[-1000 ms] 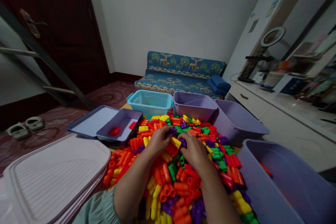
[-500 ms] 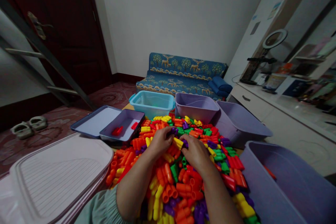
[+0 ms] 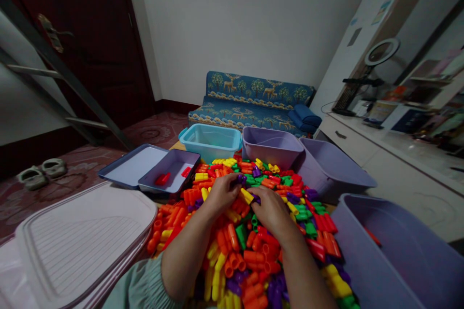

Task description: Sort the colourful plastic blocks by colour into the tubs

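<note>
We saw a dark purple plastic piece (image 3: 241, 179) at the middle of the scene, just above a wide heap of colored pieces (image 3: 253, 257). The left hand (image 3: 222, 194) had it at the fingertips, fingers curled in and nearly closed. Just to the right, the right hand (image 3: 268, 206) was half curled, its bent fingers around a second purple piece (image 3: 256, 199). A yellow piece (image 3: 247, 196) lay between the hands, its right end by the right thumb; the light was dim, and we could not tell whether it was joined to the purple one.

Around and beneath the hands, the heap mixed red, orange, yellow, green and purple tubes, many side by side in short rows. At its far edge stood a turquoise tub (image 3: 210, 143) on the left and a purple tub (image 3: 272, 150) beside it. Two more purple tubs lined the right side, one farther (image 3: 326, 166), one near (image 3: 366, 256) with something orange-red inside. To the left, an open hinged case (image 3: 170, 175) held red pieces, and nearer lay pale pink lids (image 3: 87, 236), stacked. Beyond everything, we saw a blue sofa (image 3: 250, 101) with deer and trees, against a pale wall (image 3: 232, 19).
</note>
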Demonstrator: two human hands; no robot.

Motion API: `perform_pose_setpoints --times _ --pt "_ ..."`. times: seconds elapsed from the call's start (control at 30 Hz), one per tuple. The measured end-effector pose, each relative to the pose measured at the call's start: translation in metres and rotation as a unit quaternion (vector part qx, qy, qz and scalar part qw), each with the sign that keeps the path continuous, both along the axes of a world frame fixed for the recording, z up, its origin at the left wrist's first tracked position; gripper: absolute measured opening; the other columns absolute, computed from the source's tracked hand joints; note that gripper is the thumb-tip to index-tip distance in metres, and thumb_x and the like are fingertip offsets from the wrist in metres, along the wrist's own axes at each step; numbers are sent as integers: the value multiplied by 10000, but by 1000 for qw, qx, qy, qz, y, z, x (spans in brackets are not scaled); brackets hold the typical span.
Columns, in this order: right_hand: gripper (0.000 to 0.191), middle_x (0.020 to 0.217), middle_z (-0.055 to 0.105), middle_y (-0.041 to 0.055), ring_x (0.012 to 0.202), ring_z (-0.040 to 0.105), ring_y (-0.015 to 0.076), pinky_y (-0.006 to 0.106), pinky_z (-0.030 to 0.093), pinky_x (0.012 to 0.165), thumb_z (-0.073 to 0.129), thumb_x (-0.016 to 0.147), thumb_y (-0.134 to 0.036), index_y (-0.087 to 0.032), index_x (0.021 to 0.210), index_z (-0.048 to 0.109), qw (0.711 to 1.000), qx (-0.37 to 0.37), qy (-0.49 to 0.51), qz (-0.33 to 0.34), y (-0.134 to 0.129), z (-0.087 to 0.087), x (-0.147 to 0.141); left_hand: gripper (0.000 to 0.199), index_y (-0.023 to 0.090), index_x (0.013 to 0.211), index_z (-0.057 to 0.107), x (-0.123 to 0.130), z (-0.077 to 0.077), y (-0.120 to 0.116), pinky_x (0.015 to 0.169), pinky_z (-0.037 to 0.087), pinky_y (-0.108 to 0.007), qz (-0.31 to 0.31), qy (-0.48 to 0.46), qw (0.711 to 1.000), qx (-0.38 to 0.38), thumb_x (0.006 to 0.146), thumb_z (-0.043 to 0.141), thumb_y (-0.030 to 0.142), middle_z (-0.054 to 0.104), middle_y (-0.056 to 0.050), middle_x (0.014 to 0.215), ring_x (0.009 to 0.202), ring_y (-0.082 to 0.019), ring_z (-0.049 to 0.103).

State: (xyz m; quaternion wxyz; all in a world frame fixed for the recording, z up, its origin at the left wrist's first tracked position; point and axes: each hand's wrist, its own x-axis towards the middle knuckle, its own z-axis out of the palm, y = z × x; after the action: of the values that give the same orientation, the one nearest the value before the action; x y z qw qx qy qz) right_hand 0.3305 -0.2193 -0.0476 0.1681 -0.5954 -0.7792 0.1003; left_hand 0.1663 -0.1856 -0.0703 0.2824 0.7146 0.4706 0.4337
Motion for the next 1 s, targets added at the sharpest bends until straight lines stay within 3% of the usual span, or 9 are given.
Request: perform_pose_setpoints --times 0.23,0.47,0.63,0.77,0.87,1.0 --pt "385 1132 697 90 1082 626 219 338 448 980 536 804 -123 -177 1155 685 992 36 115 -30 5 1 3 375 122 1142 658 -1 -3 4 826 524 -318 35 -179 983 -4 790 617 247 720 -100 1043 950 -232 666" --pt "315 1098 693 48 1026 635 176 301 478 936 562 810 -152 -217 1087 697 958 99 268 25 0 14 -5 688 112 1259 562 -1 3 4 554 513 -245 -30 -368 915 -165 681 747 437 692 -63 868 624 -142 621" --pt "317 1101 688 41 1046 625 165 302 460 973 539 811 -119 -224 1060 704 952 110 278 71 -6 19 -11 638 145 1274 579 1 9 -4 545 495 -212 -75 -389 894 -209 788 624 556 658 -38 834 659 -119 585" --pt "417 1187 669 50 1084 622 189 337 463 988 582 767 -122 -227 1164 651 950 88 299 36 -4 15 -12 629 164 1269 598 1 13 -8 520 462 -189 -91 -325 924 -182 758 685 521 661 -37 861 620 -97 555" --pt "424 1158 684 74 995 659 206 349 514 911 629 753 -183 -202 1176 629 936 63 345 5 -1 11 -10 655 156 1256 605 1 14 -8 503 457 -192 -96 -313 929 -170 704 746 480 669 -41 861 602 -100 552" --pt "355 1003 723 88 814 683 210 344 553 755 634 773 -289 -187 1113 646 927 57 369 -37 1 9 -6 648 138 1234 595 0 12 -5 492 464 -202 -97 -363 908 -187 702 743 475 672 -53 846 638 -134 600"
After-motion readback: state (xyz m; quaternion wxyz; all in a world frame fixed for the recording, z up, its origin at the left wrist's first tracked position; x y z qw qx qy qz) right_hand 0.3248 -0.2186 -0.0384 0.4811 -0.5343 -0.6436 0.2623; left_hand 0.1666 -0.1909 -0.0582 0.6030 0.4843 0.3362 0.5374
